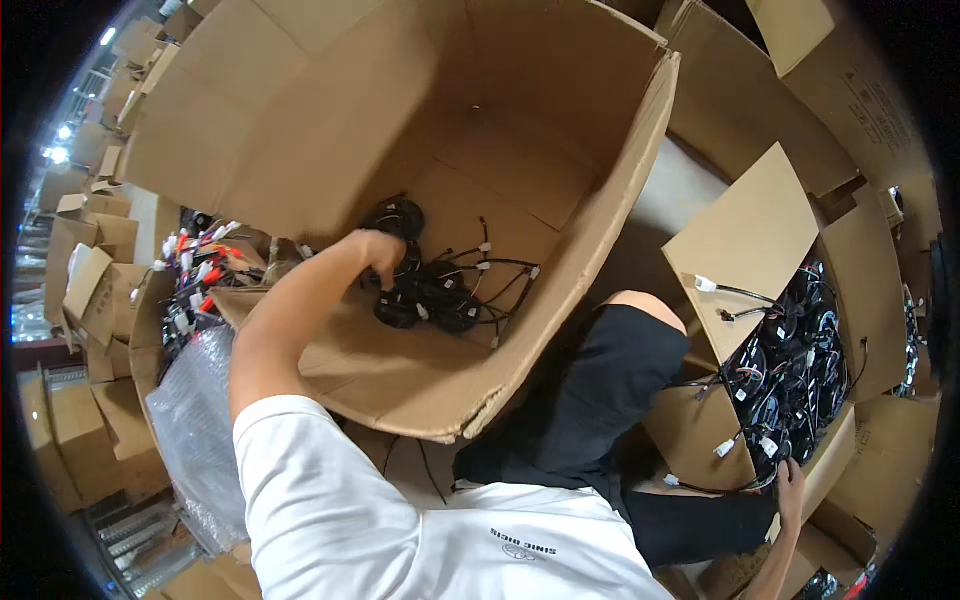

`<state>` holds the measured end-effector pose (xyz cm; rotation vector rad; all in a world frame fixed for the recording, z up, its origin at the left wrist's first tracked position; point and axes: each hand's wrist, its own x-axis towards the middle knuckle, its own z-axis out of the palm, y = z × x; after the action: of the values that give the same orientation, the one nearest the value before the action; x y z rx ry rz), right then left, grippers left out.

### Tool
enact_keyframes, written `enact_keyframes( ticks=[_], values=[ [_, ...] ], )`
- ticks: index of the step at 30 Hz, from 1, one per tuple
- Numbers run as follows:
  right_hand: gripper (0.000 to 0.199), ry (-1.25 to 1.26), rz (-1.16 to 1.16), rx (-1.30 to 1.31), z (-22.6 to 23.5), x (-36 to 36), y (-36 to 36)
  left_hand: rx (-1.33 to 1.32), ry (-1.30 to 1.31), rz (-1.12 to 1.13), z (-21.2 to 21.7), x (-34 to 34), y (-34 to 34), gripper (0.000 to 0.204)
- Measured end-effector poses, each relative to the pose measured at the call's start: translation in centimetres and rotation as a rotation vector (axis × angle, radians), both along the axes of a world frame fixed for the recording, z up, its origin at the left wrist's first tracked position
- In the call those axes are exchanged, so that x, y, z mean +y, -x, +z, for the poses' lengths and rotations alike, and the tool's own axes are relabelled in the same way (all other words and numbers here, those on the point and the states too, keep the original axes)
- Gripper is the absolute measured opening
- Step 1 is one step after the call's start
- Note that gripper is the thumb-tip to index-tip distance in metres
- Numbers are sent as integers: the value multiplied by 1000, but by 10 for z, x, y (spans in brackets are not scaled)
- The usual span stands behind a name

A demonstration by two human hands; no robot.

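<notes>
Two hands work here. Left hand (378, 250) reaches deep into the big box (600, 200), fingers closed on the black round parts (425, 295) lying at the bottom. Right hand (790, 490) holds another box's edge (835, 445). Tangled wires (500, 270) could snag and drag extra parts up.

This is looking like a warehouse or factory packing floor. Open brown corrugated cardboard cartons (560, 250) are crowding the view on every side, with more stacking away in rows at the left (90, 250) under bright ceiling lights (60, 140). Several cartons are holding heaps of black round wired parts with white plug connectors (790, 370), and a sheet of clear bubble wrap (195, 420) is lying beside them.
</notes>
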<state>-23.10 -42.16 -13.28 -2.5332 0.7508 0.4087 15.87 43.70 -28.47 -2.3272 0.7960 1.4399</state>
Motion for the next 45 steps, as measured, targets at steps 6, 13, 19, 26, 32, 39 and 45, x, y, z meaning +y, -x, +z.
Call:
enact_keyframes(
  ticks=[6,13,19,26,32,39,45],
  values=[
    [39,-187,-251,-58,24,33,16,-262,356,205,-109,-13,67,74],
    [38,-113,-304,-121,20,39,19,-646,376,501,-127,-85,79,57],
    [37,-145,-356,-188,16,34,28,172,353,245,-113,-91,71,51],
    [40,-226,-413,-249,9,30,34,-326,876,1105,73,-16,-20,26],
    [40,-254,-394,-214,21,56,19,-468,1435,1103,180,-53,-12,32],
    [42,-321,-447,-298,22,65,28,-1076,1316,924,261,-95,-8,42],
    [44,-327,-455,-337,12,49,42,-821,1196,1130,277,-118,-9,47]
  ],
)
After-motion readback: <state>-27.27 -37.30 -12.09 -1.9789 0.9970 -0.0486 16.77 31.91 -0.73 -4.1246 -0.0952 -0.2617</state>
